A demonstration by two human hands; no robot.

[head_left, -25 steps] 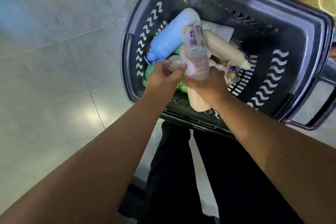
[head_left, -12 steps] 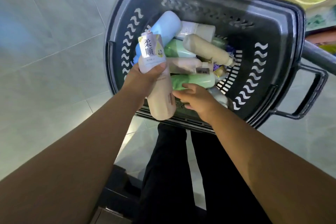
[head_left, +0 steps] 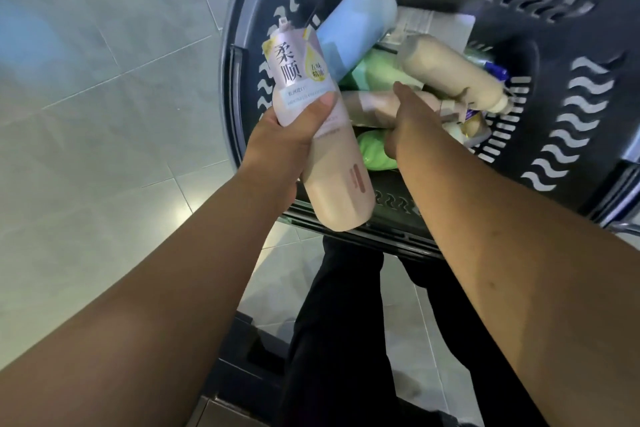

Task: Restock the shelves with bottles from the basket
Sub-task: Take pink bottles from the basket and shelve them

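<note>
nearest me are my dark trousers (head_left: 346,322) over the pale tiled floor (head_left: 104,114), then both forearms running up to the basket (head_left: 391,236), whose near rim crosses under them. my left hand (head_left: 287,135) is wrapped round the pink labelled bottle (head_left: 329,163), thumb pressed across the label, the bottle tilted with its base hanging over the near rim at the basket's near-left corner. my right hand (head_left: 405,121) is down inside the basket, lying on a peach bottle (head_left: 370,107) that rests flat; its fingertips are hidden, so i cannot tell whether it has closed on anything. just beside it sits a green bottle (head_left: 374,152), further in a cream bottle (head_left: 450,76) slanting to the right wall, and a blue bottle (head_left: 353,31) leaning at the far-left side. i judge this a second pick: i'd take the peach one round its middle, lift it straight out so the cream bottle above doesn't roll, and keep the left grip firm.
</note>
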